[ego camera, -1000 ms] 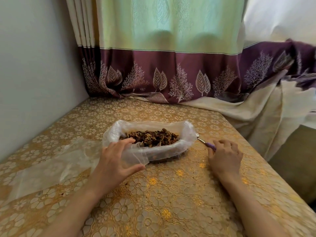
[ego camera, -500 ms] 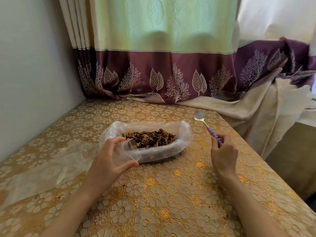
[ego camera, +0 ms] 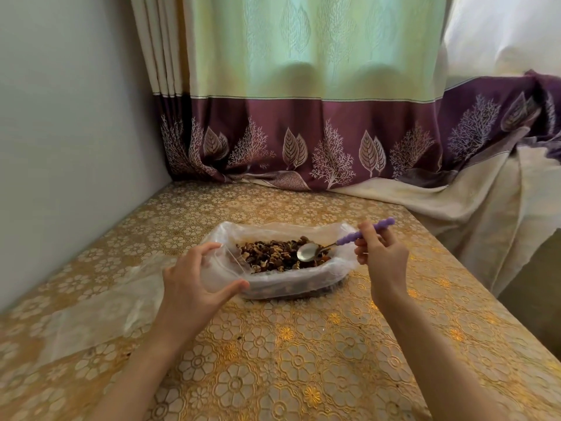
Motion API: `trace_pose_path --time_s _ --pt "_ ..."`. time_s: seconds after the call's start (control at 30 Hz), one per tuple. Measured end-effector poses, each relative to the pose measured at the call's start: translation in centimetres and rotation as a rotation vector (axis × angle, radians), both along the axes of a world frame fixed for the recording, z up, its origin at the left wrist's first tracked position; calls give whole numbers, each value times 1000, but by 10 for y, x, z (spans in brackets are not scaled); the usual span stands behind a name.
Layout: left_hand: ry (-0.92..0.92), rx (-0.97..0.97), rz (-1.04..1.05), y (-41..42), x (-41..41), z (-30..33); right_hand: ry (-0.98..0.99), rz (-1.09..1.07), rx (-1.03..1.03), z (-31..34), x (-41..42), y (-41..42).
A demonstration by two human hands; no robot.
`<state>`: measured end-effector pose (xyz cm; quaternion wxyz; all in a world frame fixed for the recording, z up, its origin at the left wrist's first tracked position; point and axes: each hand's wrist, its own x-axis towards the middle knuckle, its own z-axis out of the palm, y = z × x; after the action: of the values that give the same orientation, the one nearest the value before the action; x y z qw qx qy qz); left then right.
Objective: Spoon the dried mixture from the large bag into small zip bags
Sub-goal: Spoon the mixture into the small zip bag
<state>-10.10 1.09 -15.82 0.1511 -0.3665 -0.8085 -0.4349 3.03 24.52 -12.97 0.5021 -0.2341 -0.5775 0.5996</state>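
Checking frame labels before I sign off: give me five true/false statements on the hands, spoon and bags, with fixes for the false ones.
1. The right hand holds a spoon by its purple handle. True.
2. The spoon's bowl lies flat on the tablecloth. False: it sits over the dried mixture in the large bag.
3. The left hand holds a small clear zip bag at the large bag's left end. True.
4. The large bag is tied shut. False: its top is open, with the mixture showing.
5. The spoon bowl is heaped with mixture. False: it looks bare and shiny.
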Motion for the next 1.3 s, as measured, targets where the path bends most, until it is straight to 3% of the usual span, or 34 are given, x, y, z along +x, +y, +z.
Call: trace_pose_path --time_s 0.27,0.73,0.87,1.03,1.3 --pt "27 -3 2 1 1 0 -144 -218 401 -1 -11 -8" --pt "-34 -117 -6 2 -2 -2 -300 106 422 -12 -12 -18" --pt "-38 -152 -22 2 -2 -5 -235 151 269 -16 -12 -16" --pt "-22 -174 -8 4 -1 -4 -204 368 113 -20 -13 -23" --pt "-113 -114 29 4 2 -1 -142 341 -54 -18 -14 -26"
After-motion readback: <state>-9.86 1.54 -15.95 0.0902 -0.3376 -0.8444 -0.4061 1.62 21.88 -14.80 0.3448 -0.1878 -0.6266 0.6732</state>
